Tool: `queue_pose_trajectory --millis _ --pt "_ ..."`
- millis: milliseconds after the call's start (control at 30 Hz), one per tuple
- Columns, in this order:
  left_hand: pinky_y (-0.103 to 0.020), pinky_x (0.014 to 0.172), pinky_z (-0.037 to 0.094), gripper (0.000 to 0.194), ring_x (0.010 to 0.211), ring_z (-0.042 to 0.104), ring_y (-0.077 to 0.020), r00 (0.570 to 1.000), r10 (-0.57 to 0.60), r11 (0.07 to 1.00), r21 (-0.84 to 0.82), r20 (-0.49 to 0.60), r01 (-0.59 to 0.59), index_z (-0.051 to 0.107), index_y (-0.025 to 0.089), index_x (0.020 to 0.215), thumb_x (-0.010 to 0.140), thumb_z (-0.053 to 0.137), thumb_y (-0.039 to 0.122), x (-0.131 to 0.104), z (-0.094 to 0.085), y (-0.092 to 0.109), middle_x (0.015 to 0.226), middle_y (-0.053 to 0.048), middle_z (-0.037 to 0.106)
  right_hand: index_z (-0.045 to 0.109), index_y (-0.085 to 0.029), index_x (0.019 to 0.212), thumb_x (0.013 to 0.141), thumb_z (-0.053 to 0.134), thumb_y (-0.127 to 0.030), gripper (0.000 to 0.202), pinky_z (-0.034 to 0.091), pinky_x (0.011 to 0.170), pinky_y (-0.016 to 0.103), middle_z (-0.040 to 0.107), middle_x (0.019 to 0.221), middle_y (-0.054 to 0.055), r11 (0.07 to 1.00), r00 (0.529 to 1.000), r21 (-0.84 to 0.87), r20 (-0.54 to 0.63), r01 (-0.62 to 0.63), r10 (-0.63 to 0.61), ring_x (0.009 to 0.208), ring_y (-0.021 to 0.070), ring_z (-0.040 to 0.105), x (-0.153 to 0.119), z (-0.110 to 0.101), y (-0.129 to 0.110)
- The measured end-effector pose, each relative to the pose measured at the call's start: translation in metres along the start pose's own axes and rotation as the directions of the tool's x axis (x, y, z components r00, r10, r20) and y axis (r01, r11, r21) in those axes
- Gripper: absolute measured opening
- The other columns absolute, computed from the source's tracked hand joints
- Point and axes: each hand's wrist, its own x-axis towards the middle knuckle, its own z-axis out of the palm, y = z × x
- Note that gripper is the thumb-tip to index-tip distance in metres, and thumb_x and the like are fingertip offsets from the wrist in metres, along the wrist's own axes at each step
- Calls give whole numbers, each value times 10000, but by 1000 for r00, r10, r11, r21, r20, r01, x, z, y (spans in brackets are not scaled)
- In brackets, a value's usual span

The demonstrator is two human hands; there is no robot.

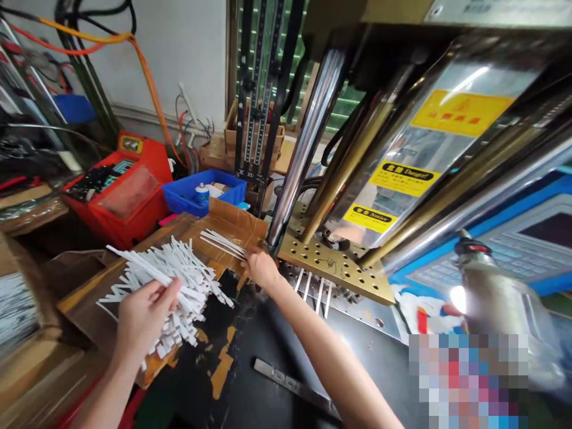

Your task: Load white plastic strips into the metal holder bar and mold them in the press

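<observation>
Now, left hand gripping white strips, right hand pinching others; cardboard beneath

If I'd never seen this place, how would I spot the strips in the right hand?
Find the tall machine with yellow stickers, then the brown cardboard left of it. Over that cardboard, the right hand holds a few white strips. They lie side by side, unlike the messy heap near the left hand.

A chrome post stands just beyond the right hand; a perforated plate bars its right; heaped white strips crowd the left hand; nearer, between both hands, the surface lies open.
</observation>
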Motion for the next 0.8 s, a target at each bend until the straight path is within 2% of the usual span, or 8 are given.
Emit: queue_pose_trajectory --millis 100,200,300,367,467,567,700,800 --pt "-277 536 374 515 529 517 -179 998 61 945 322 -16 -52 530 201 600 827 462 659 23 -15 -23 538 -15 544 640 -60 1082 954 487 -105 205 503 838 339 643 1095 199 998 1000 -53 -12 25 -26 1054 279 618 23 12 -12" --pt "-355 646 458 653 796 617 -297 982 179 840 530 -63 -120 618 86 1045 871 372 665 30 -13 -38 917 -162 644 612 -23 1138 923 411 -9 295 509 818 372 636 1093 231 997 1000 -78 -19 21 -22 1052 297 611 15 17 -21" --pt "-409 718 496 831 921 609 -346 923 311 834 531 -226 -151 444 -16 1332 894 378 687 13 -6 -35 1066 -237 580 628 -42 1067 917 413 -10 263 506 732 321 661 1003 205 998 1000 -55 5 -22 23 914 261 657 -18 12 -16" --pt "-360 722 507 637 852 622 -281 887 404 863 416 -225 -287 550 66 1239 923 448 610 -9 2 -23 956 -152 602 633 -91 988 953 433 -74 204 487 706 282 671 935 146 999 999 -22 26 -35 36 824 216 665 -53 6 -11" --pt "-223 626 506 317 691 626 -153 882 446 891 18 152 -454 632 185 1092 961 509 446 -52 26 4 834 -36 645 605 -162 866 981 467 -158 179 448 688 241 641 833 49 970 999 241 -38 29 -20 762 165 634 -115 -5 -9" --pt "-165 562 504 279 645 640 -114 717 417 905 -330 559 -269 629 214 1158 976 509 387 -91 60 25 812 1 683 601 -185 871 989 461 -171 184 430 664 227 620 792 20 798 989 595 -147 95 -9 720 144 599 -173 -11 -19" --pt "-163 570 507 311 609 649 -117 599 510 854 -445 618 -268 702 193 774 981 520 336 -116 96 31 691 -1 683 636 -207 911 995 454 -195 201 449 651 216 653 783 14 642 970 765 -189 47 153 702 135 605 -222 -2 -26" --pt "-158 618 538 209 659 684 -120 533 634 771 -506 559 -386 730 204 890 969 541 245 -115 109 28 775 -2 721 630 -207 883 973 504 -211 155 479 664 226 675 791 17 624 891 781 -263 -28 370 718 140 632 -251 13 -16"
